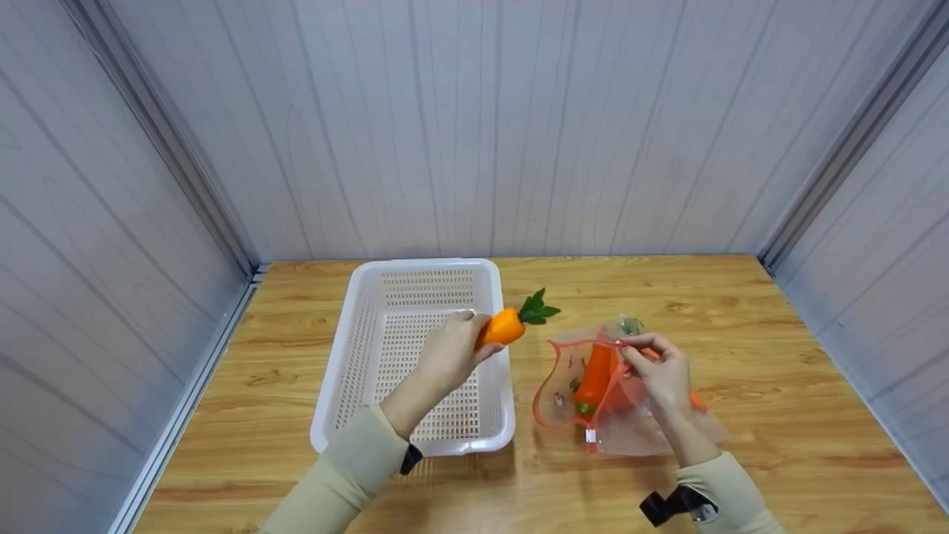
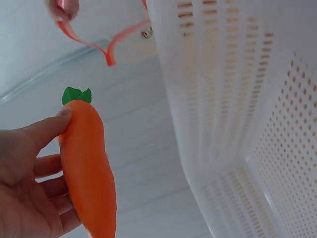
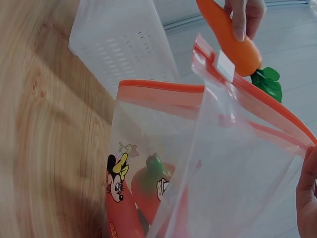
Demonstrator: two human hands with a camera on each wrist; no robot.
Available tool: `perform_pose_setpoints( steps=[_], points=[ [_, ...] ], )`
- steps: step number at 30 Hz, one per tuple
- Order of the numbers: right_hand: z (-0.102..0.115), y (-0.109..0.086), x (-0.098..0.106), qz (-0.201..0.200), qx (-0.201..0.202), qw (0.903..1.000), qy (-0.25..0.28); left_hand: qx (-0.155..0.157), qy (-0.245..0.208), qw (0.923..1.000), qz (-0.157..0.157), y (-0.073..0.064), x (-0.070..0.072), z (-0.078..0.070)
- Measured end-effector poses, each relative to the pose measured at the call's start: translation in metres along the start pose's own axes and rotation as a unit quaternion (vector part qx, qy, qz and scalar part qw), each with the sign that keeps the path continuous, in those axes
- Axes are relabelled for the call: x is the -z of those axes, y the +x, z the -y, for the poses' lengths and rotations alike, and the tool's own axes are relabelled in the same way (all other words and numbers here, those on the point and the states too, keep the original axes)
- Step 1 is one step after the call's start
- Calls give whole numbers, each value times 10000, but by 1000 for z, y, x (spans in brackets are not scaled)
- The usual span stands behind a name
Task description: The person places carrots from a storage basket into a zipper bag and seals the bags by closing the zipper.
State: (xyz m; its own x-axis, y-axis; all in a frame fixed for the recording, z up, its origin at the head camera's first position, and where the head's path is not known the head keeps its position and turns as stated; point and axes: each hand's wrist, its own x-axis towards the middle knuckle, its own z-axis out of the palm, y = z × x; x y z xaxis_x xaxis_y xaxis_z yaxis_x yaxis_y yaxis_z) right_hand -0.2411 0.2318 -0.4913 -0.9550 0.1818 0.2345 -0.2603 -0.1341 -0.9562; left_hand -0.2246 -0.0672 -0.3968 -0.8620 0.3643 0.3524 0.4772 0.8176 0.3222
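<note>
An orange carrot (image 1: 504,327) with green leaves is gripped in my left hand (image 1: 450,347), above the right rim of the white basket (image 1: 339,356). In the left wrist view the thumb lies along the carrot (image 2: 86,158) near its leafy end, fingers behind it. My right hand (image 1: 660,368) pinches the red-edged mouth of a clear zip bag (image 1: 630,434), which gapes toward the basket. Inside the bag are red-orange vegetables (image 1: 594,378) with green stems; in the right wrist view one rounded piece (image 3: 148,186) shows behind printed cartoon figures. A white slider (image 3: 224,66) sits on the bag's zip edge.
The basket stands left of the bag on a wood-grain table (image 1: 778,386). Pale panel walls (image 1: 460,133) enclose the table at the back and both sides. Dark straps with cameras (image 1: 671,506) are worn on the wrists.
</note>
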Motion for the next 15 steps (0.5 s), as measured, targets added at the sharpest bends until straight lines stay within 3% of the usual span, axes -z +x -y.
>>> perform_pose_setpoints(
  steps=[7,15],
  points=[
    [17,-6,-10,52,90,9999,33,-241,101,9997,-28,-13,-5,-22],
    [24,-10,-15,-27,-54,10000,-63,-337,146,9993,105,-26,-24,-44]
  ],
)
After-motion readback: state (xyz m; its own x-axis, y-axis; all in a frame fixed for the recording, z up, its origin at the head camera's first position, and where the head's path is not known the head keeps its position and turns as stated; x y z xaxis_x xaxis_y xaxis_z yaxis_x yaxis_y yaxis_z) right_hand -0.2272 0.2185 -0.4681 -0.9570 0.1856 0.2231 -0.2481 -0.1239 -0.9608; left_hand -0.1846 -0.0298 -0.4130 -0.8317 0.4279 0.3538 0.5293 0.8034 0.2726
